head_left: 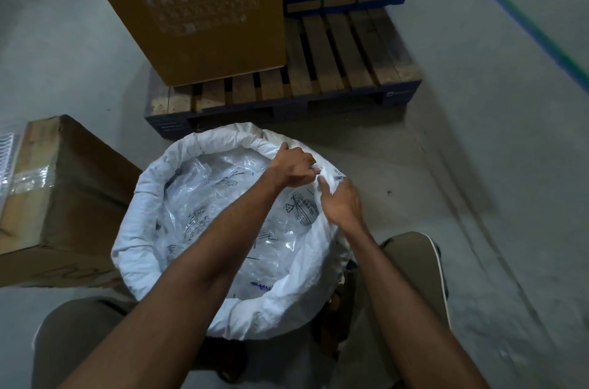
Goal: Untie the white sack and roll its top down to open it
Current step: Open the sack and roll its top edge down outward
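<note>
Currently your left hand (pixel 294 165) and right hand (pixel 341 202) both pinch the white woven plastic sack (pixel 140 223) at its right-of-centre rim; the unrolled stretch runs toward the lower frame, nearer your right hand.

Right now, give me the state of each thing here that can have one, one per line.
White sack: untied, open, top rolled down around most of the rim.
Clear plastic liner: crumpled inside the sack.
Left hand: gripping the far right rim.
Right hand: fingers on the rim beside it.
Taped cardboard box: closed.
Tall cardboard box: standing on the wooden pallet.
</note>
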Demonstrator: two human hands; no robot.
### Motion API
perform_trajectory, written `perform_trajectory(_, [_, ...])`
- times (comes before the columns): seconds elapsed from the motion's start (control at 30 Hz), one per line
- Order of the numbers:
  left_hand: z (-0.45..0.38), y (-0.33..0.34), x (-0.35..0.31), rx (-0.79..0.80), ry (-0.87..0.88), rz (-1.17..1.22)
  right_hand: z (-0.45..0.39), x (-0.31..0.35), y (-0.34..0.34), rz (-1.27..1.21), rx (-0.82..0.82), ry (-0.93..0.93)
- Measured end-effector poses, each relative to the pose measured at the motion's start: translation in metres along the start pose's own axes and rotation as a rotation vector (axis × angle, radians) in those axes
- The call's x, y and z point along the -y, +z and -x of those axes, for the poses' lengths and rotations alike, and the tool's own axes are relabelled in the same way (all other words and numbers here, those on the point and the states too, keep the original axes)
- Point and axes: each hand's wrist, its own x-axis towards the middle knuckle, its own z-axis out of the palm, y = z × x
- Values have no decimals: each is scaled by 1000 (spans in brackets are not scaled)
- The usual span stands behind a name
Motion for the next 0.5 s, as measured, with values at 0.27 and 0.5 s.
perform_trajectory(0.27, [28, 12, -9, -327, -31, 224, 0, -5, 5, -270, 4, 162])
perform_trajectory(0.5, [142, 30, -64, -76, -64, 936, -18, -26, 5, -663, 254, 342])
